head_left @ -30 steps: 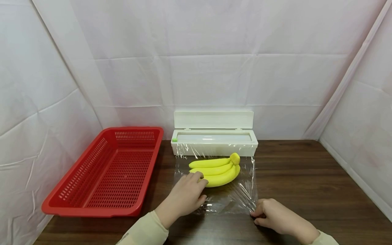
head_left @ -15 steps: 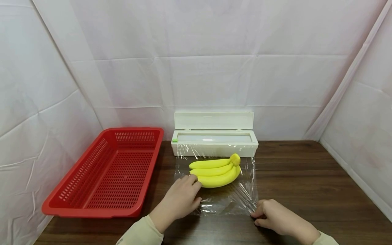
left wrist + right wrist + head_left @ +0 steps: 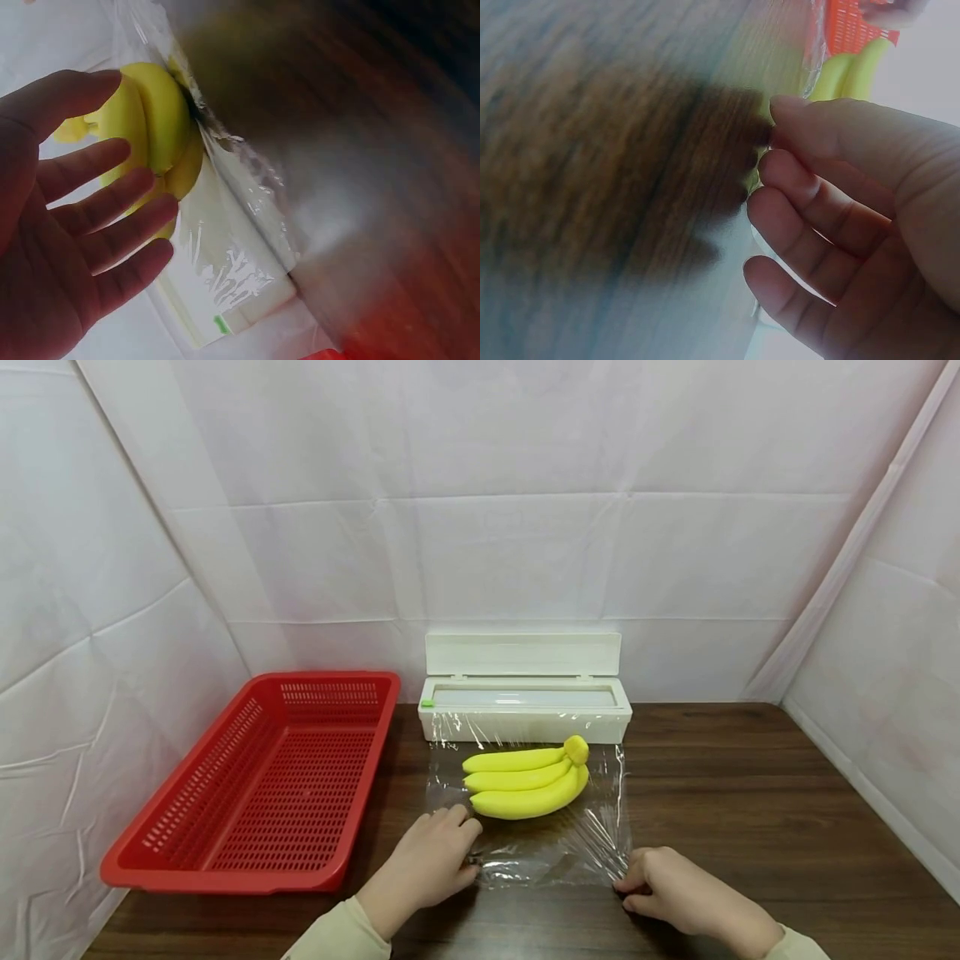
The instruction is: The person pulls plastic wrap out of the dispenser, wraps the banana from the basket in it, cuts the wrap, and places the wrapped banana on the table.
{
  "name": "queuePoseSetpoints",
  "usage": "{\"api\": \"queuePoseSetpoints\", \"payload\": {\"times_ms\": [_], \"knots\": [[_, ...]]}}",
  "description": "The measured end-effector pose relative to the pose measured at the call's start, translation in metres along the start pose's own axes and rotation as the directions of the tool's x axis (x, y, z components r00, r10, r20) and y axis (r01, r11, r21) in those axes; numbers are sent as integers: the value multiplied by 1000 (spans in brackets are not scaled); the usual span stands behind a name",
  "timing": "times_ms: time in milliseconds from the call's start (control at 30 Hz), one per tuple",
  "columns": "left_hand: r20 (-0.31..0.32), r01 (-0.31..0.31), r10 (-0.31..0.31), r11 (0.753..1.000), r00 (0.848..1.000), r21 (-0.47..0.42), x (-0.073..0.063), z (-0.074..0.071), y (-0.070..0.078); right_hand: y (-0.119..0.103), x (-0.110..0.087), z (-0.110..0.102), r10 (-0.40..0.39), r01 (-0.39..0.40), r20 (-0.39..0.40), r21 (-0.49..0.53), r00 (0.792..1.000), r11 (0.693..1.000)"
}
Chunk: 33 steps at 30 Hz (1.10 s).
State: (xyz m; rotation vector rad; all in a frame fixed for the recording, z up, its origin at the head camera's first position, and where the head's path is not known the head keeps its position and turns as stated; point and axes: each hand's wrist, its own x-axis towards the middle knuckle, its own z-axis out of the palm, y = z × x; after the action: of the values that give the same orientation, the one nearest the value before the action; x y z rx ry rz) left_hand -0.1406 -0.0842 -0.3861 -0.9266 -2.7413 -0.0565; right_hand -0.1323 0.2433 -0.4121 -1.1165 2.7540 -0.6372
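Note:
A bunch of yellow bananas (image 3: pixel 532 800) lies on a sheet of clear cling film (image 3: pixel 543 852), stem toward the right. The film runs forward over the front of a white cling film dispenser (image 3: pixel 525 727), whose lid stands up. My right hand (image 3: pixel 678 889) pinches the film's near right corner between thumb and forefinger, and creases fan out from there. Over the film's near left corner is my left hand (image 3: pixel 431 860), just short of the banana tips. Its fingers (image 3: pixel 127 229) are spread and loosely bent in the left wrist view, with nothing between them and the thumb.
To the left stands a red plastic basket (image 3: pixel 337 860) with slotted sides and nothing in it. The dark wooden table (image 3: pixel 720 777) carries everything. White cloth walls (image 3: pixel 517 560) enclose the back and both sides. A green tab (image 3: pixel 427 703) sits at the dispenser's left end.
My left hand has come off the banana tips and drawn back toward the film's near left corner. My right hand stays at the right corner; the bananas lie as before.

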Motion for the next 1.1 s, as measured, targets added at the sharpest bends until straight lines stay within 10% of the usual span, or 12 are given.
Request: {"api": "queuePoseSetpoints", "payload": {"times_ms": [467,1100], "knots": [[236,122,-102,990,966,-73,-9,6,-5,1,1,1,11,-11,1,-7,1000,1000],[199,160,-136,981,970,-110,-12,6,-5,-4,1,4,52,-79,-130,-214,990,974]]}}
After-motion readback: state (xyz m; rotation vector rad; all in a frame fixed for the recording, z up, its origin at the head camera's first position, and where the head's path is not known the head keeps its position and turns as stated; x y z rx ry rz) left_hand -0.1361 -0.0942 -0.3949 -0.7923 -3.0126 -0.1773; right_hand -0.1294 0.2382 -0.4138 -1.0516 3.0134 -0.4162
